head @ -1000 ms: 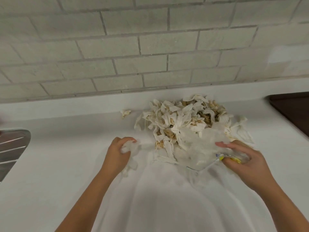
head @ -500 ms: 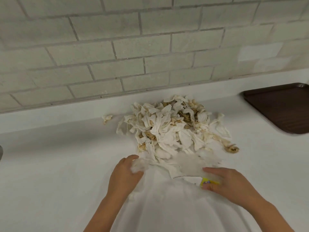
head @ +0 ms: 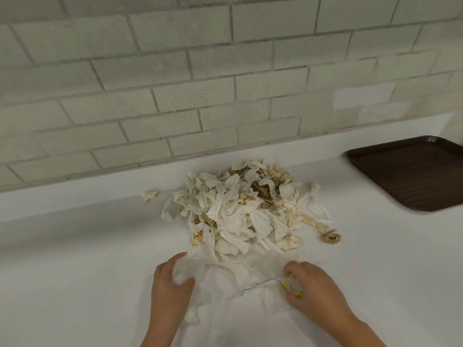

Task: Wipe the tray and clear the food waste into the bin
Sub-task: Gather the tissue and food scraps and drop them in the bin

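Change: compared with a second ago, left hand [head: 172,289] and right hand [head: 313,286] sit nearer us. The bag [head: 225,279] no longer drapes over the front of the pile [head: 240,211]. Its mouth lies low at the pile's 6 o'clock edge.
View: it has swung right. The drainer at 9 o'clock is gone, and more of the tray [head: 413,176] shows.
Right-hand change: half a second ago the fingers lay flat on the bag, now they curl.
Meaning: we judge the bag mouth is being set open to rake the waste in. Clearing is not yet begun.
Left hand: narrow, fingers curled round a bunch of bag film, at 7 o'clock of the pile.
Right hand: narrow, pinching the bag rim beside a yellow tab [head: 292,289], at 5 o'clock of the pile.
Waste: stained paper pile on the counter [head: 75,246], mid-frame. We see none inside the bag.
Strays: a scrap [head: 149,196] at the pile's 9 o'clock, apart from it. A brown twist [head: 330,237] at 4 o'clock, at the end of a trailing strip.
Tray: brown, at 3 o'clock of frame, well apart from the pile, looks bare, partly cut off by the frame edge.
Bin: not in view.
Writing: none legible. The tab is too small to read, and a thin blue line [head: 258,286] on the bag carries no text. We see no brand on the tray or the wall [head: 175,96].
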`<state>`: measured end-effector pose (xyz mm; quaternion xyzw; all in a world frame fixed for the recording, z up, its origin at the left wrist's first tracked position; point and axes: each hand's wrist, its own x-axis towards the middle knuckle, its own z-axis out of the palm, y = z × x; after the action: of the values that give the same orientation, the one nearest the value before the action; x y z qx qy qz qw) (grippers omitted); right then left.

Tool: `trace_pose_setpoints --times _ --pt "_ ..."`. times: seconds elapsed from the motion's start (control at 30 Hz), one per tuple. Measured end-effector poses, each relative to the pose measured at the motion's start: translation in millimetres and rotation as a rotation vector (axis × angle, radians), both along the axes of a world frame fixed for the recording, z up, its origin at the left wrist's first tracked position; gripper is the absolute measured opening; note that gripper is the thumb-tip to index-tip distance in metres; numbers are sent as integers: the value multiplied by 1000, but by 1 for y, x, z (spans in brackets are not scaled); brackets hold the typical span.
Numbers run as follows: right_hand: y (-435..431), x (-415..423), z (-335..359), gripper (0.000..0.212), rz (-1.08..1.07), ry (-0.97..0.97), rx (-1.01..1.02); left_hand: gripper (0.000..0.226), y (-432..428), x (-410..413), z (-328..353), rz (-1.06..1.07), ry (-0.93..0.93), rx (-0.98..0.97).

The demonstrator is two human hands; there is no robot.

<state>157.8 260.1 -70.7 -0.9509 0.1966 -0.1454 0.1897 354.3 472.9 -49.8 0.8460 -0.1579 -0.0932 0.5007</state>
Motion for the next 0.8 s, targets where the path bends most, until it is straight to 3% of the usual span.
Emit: trace_pose_setpoints --times 0.07,0.13,0.2,0.3,0.43,0.6,0.73,0.8 --pt "1 0 1 65 7 -19 -121 39 -2 -10 -2 10 -23 -24" --pt "-2 0 -8 76 38 -56 -216 48 -2 -22 -6 41 -92 -12" --pt "-8 -2 -19 63 61 -125 -258 51 0 -34 -13 29 -263 104" --pt "-13 -4 -26 15 28 -317 -243 26 11 -43 -33 -13 -464 328" --pt "-14 -9 -15 27 -24 -403 -1 28 21 -60 -33 -26 -486 425" --pt "-9 -20 15 6 -94 -465 539 34 25 -67 -34 -102 -500 420" --pt "-5 -37 30 30 -294 -476 782 21 27 -56 -36 -159 -618 339" --pt "-3 -46 33 30 -350 -516 857 19 27 -53 -36 -141 -615 290"
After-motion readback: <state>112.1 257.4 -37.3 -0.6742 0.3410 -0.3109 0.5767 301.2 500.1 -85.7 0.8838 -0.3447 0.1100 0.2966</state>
